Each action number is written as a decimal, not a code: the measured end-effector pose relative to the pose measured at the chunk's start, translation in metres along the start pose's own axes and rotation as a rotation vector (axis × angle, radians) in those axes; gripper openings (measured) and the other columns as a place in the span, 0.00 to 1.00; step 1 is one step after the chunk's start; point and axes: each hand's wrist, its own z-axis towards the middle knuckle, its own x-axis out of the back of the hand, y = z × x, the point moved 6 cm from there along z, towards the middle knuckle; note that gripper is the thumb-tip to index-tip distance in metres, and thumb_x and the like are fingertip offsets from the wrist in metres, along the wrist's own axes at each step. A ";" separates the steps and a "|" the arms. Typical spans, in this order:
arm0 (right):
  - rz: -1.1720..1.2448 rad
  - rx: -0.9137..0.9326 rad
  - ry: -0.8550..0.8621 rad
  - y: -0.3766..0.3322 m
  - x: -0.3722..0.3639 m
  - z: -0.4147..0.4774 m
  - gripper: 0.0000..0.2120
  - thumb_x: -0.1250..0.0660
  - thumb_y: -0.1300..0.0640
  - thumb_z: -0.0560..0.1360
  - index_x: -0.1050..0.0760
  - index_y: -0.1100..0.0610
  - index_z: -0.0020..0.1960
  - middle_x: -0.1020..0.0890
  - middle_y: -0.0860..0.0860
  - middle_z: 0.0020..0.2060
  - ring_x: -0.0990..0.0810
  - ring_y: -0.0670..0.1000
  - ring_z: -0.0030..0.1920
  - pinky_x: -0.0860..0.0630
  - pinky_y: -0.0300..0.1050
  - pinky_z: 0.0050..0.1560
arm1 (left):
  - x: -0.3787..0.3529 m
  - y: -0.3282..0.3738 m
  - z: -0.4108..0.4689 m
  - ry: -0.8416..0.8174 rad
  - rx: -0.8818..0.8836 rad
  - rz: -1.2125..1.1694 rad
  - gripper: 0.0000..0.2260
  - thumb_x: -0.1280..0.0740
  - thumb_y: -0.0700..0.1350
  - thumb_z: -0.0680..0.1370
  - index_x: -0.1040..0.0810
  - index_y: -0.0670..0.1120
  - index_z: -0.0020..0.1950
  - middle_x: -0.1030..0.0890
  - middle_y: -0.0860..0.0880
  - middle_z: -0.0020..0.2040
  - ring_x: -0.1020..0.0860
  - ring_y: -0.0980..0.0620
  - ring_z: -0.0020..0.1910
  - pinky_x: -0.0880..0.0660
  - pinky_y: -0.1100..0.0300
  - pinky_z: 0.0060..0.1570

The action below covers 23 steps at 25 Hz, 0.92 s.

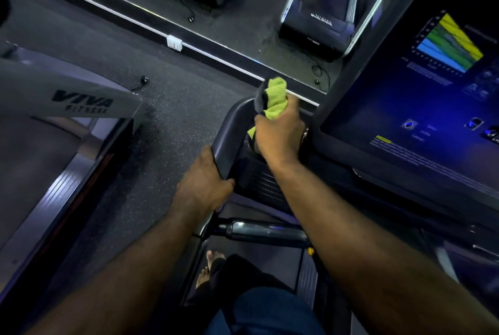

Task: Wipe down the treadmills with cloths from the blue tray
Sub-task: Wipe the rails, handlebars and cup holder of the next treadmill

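Note:
I stand on a dark treadmill, facing its lit console screen (421, 107) at the right. My right hand (279, 136) is shut on a bunched yellow-green cloth (275, 98) and presses it into the recess at the console's left end, beside the screen. My left hand (204, 180) grips the curved dark side handrail (229, 134) just below and left of the cloth. A horizontal grip bar (266, 230) runs beneath my forearms. The blue tray is not in view.
A neighbouring treadmill marked VIVA FITNESS (81, 103) stands at the left across a strip of speckled floor (167, 107). A wall mirror ahead reflects more treadmills (316, 29). A white socket (174, 43) and loose plugs sit along the mirror's base. My bare foot (208, 267) rests on the belt.

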 end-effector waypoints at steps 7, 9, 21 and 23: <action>-0.948 0.166 -0.581 0.026 -0.011 -0.006 0.54 0.25 0.52 0.71 0.56 0.59 0.85 0.46 0.62 0.82 0.48 0.62 0.83 0.47 0.59 0.83 | 0.001 0.004 -0.004 -0.014 -0.003 0.006 0.24 0.25 0.53 0.70 0.36 0.55 0.57 0.22 0.50 0.48 0.21 0.48 0.42 0.18 0.47 0.43; -0.852 0.069 -0.621 0.028 -0.011 0.000 0.58 0.25 0.46 0.71 0.61 0.62 0.84 0.49 0.61 0.84 0.48 0.61 0.84 0.45 0.57 0.83 | 0.001 0.003 -0.004 -0.021 0.002 0.020 0.25 0.25 0.53 0.69 0.37 0.55 0.58 0.22 0.50 0.49 0.20 0.45 0.44 0.18 0.44 0.46; -1.251 -0.052 -0.798 0.033 -0.050 0.030 0.68 0.61 0.09 0.58 0.33 0.55 0.80 0.28 0.57 0.77 0.28 0.63 0.74 0.31 0.60 0.74 | 0.000 -0.002 0.000 -0.018 -0.018 -0.027 0.31 0.23 0.55 0.70 0.36 0.55 0.66 0.22 0.49 0.54 0.20 0.44 0.48 0.18 0.44 0.48; -1.259 0.012 -0.797 0.026 -0.052 0.035 0.64 0.63 0.11 0.62 0.26 0.54 0.75 0.24 0.56 0.73 0.24 0.61 0.71 0.29 0.58 0.71 | 0.002 -0.003 -0.001 -0.012 -0.022 -0.039 0.29 0.22 0.55 0.70 0.35 0.55 0.64 0.22 0.50 0.52 0.20 0.46 0.47 0.20 0.47 0.47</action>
